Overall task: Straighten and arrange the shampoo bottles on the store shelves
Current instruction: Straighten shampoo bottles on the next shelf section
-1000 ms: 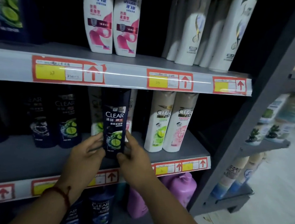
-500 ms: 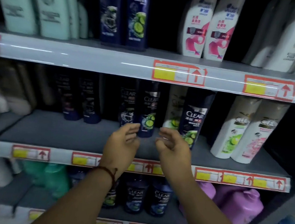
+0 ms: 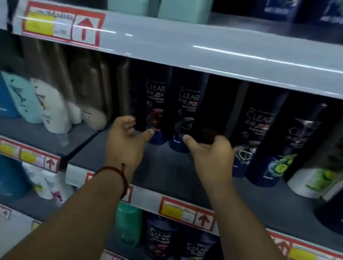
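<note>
Left hand [image 3: 124,143] is held spread-fingered by the Clear bottles [image 3: 154,106]; right hand [image 3: 210,158] fingers are curled at a back-turned bottle [image 3: 214,109], presumably for re-facing, grip unclear.

Dark shampoo bottles [image 3: 255,127] stand along the shelf [image 3: 171,173].

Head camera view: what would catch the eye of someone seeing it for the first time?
Two bare forearms stretch up the middle, with the left hand and right hand close to a row of dark Clear bottles on the middle shelf. A red and yellow price tag with a red arrow stands out on the pale shelf edge above, at upper left.
</note>
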A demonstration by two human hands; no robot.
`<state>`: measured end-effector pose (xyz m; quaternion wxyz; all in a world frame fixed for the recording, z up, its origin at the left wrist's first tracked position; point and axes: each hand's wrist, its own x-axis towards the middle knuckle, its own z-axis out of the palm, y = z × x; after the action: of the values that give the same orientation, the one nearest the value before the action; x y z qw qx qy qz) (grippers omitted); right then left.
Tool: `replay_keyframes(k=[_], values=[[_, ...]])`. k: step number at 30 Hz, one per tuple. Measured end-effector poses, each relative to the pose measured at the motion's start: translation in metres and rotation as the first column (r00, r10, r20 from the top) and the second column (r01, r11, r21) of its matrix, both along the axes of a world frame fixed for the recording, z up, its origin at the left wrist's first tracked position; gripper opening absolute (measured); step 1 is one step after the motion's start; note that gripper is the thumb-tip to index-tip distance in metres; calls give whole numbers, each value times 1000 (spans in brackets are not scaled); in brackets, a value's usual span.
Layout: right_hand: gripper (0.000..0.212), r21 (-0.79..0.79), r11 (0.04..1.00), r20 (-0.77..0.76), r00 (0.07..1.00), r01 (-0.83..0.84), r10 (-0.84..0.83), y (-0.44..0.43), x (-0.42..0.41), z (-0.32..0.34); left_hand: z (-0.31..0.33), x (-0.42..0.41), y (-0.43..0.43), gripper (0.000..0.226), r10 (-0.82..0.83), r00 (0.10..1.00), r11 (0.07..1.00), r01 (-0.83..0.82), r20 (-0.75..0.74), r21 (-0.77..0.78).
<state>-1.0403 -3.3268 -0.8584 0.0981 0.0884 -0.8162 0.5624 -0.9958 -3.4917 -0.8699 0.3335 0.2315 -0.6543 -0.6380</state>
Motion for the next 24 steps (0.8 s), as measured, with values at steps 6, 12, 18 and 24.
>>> replay_keyframes(k=[6, 12, 18, 24], values=[[60, 2, 999, 39, 998, 48, -48, -27, -24, -15, -20, -29, -18, 42, -176, 980, 984, 178, 97, -14], [61, 32, 999, 36, 999, 14, -15, -28, -22, -17, -18, -37, -16, 53, -201, 965, 973, 217, 166, -85], [33, 144, 984, 9, 995, -103, 103, -3, -2, -10, -7, -13, -15, 41, -257, 948, 922, 298, 189, -245], [71, 337, 930, 70, 989, -148, 133, 34, 31, -8, 2, 37, 13, 43, -253, 924, 902, 332, 286, -277]])
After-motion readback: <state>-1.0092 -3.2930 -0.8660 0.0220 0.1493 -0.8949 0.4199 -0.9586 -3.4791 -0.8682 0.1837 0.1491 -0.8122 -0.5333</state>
